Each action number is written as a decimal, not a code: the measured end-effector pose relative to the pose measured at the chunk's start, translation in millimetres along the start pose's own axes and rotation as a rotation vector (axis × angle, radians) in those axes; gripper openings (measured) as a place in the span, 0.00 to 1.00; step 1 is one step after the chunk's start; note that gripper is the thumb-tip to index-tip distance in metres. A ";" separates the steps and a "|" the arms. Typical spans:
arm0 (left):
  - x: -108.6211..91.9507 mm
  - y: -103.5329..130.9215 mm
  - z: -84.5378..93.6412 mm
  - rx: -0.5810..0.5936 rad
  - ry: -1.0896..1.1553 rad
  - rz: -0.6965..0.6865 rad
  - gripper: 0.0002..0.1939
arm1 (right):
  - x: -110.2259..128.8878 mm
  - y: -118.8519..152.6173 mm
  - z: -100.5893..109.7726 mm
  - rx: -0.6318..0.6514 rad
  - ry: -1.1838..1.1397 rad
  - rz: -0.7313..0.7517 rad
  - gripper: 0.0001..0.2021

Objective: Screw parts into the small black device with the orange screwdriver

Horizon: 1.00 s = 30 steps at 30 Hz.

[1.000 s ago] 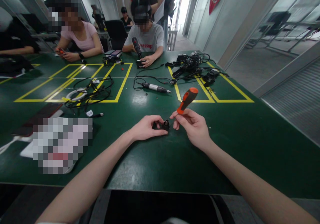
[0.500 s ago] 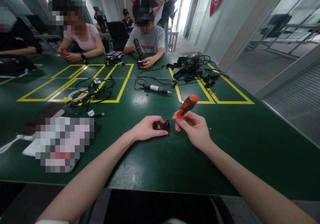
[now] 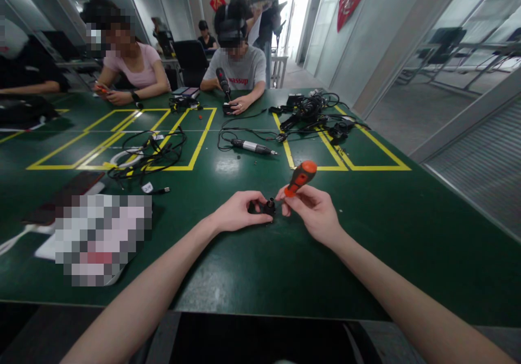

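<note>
Thumb and fingers of my left hand grip a small black part that has a short round tube standing up from it. The part sits low over the green table, and its exact kind I cannot make out. My right hand is closed on an orange and black screwdriver, its handle tilted up and to the right. The screwdriver's thin shaft points down toward the black part; whether the tip touches it is unclear.
Ahead lies a silver and black electric screwdriver with a cord. Tangled black cables are at left, a cable pile at back right. A phone and a blurred packet lie at left. Co-workers sit across the table.
The screwdriver handle has dipped slightly and shifted a little left with my right hand. My left hand keeps its grip on the black part. The whole view has tilted slightly.
</note>
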State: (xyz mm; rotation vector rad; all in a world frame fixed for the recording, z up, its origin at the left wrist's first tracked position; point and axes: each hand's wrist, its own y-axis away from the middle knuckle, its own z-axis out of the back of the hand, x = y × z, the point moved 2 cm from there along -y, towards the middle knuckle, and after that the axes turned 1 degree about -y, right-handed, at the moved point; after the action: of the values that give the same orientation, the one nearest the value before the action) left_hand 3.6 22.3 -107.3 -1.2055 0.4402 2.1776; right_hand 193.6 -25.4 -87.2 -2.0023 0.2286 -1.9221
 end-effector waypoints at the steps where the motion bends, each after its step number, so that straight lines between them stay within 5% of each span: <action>1: 0.3 0.1 -0.1 0.001 0.008 0.000 0.16 | 0.5 -0.2 0.0 0.018 0.001 -0.005 0.19; 30: 1.2 0.1 -0.1 -0.008 -0.040 -0.003 0.17 | -1.7 -1.3 2.8 -0.012 0.065 0.010 0.17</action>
State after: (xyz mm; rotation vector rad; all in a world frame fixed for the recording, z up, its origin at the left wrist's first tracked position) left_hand 3.1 22.7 -108.4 -1.1632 0.4131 2.1987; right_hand 196.1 -23.2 -88.3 -1.9443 0.2668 -1.9869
